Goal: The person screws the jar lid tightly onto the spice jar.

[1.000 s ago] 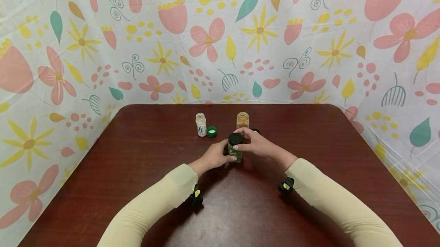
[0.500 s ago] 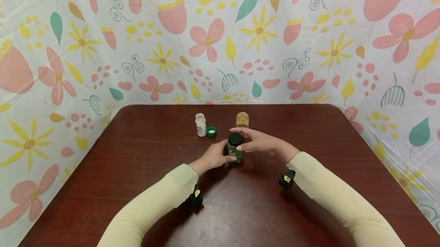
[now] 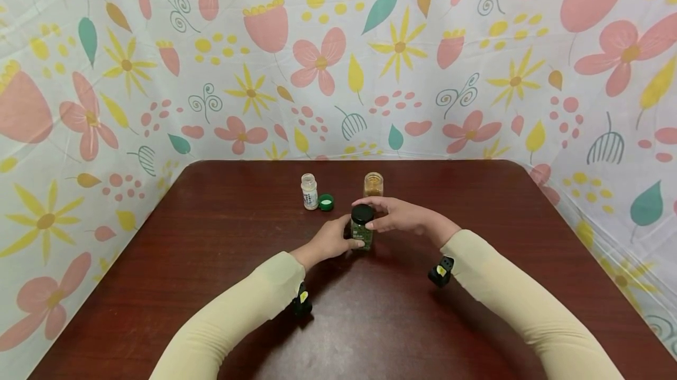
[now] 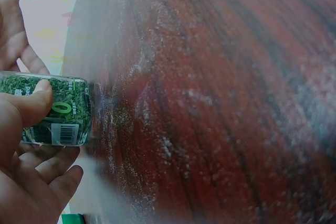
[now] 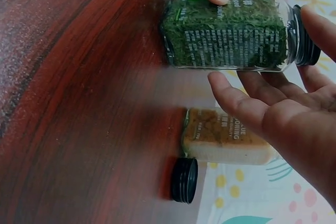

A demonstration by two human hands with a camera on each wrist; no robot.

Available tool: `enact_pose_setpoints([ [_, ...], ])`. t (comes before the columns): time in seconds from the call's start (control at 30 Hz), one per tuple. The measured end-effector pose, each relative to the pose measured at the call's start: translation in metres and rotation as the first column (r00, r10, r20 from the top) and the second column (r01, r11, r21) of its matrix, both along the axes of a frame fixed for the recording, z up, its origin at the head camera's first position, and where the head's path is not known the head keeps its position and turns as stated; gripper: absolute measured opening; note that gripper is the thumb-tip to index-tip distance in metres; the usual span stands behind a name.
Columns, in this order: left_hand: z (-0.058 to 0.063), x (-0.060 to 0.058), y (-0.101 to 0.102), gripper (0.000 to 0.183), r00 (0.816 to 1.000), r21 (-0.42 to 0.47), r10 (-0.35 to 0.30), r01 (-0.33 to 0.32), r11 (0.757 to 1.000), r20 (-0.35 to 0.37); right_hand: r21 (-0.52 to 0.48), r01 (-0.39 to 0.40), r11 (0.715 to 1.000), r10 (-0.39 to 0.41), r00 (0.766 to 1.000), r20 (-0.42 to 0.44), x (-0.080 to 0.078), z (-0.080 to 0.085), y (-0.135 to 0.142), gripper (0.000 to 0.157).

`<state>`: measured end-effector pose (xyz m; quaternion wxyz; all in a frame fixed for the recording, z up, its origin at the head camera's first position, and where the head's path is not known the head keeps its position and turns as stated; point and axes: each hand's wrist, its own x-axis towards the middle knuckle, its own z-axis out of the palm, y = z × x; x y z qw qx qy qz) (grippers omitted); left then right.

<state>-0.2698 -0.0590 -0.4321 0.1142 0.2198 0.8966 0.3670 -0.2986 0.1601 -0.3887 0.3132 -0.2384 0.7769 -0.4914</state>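
A square glass jar of green dried herbs (image 3: 362, 235) stands upright on the table with its black lid (image 3: 362, 214) on. My left hand (image 3: 332, 238) grips the jar's body from the left, the thumb lying across its front face, as the left wrist view shows on the herb jar (image 4: 44, 95). At the lid, my right hand (image 3: 402, 217) has its thumb on one side and a finger on the other. In the right wrist view, its other fingers reach loosely under the herb jar (image 5: 226, 38).
Behind stands an uncapped jar of orange-brown seasoning (image 3: 373, 182), with a loose black cap (image 5: 184, 180) beside it. Farther left are an open small bottle of white powder (image 3: 309, 193) and its green cap (image 3: 325, 202). White specks are scattered on the dark wooden table (image 4: 210, 108).
My right hand has turned slightly at the lid, its wrist shifting outward and its thumb sliding right along the lid's edge. My left hand and the jar stay in place.
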Motion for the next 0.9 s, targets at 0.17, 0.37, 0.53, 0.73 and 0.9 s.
enact_pose_setpoints([
  [0.17, 0.0, 0.0, 0.0, 0.058, 1.0, -0.005, -0.001, 0.001, 1.0, -0.002, -0.009, 0.015, 1.0, -0.015, 1.0, -0.019, 0.002, -0.002, -0.001, 0.063],
  [0.37, 0.0, 0.001, 0.0, 0.056, 1.0, -0.009, 0.0, 0.0, 1.0, 0.006, -0.019, 0.033, 0.999, -0.034, 0.999, -0.035, 0.004, -0.004, -0.002, 0.061],
  [0.53, -0.002, -0.001, 0.0, 0.056, 1.0, -0.011, -0.002, 0.002, 1.0, 0.009, -0.028, 0.053, 0.998, -0.055, 0.997, -0.048, 0.005, -0.007, -0.003, 0.059],
  [0.73, -0.001, -0.001, 0.001, 0.057, 1.0, -0.016, 0.005, -0.005, 1.0, 0.003, -0.04, 0.079, 0.996, -0.082, 0.994, -0.078, 0.008, -0.008, -0.004, 0.058],
  [0.9, 0.0, -0.001, 0.001, 0.056, 1.0, -0.021, 0.006, -0.006, 1.0, 0.001, -0.056, 0.09, 0.994, -0.096, 0.988, -0.121, 0.01, -0.012, -0.004, 0.056],
])
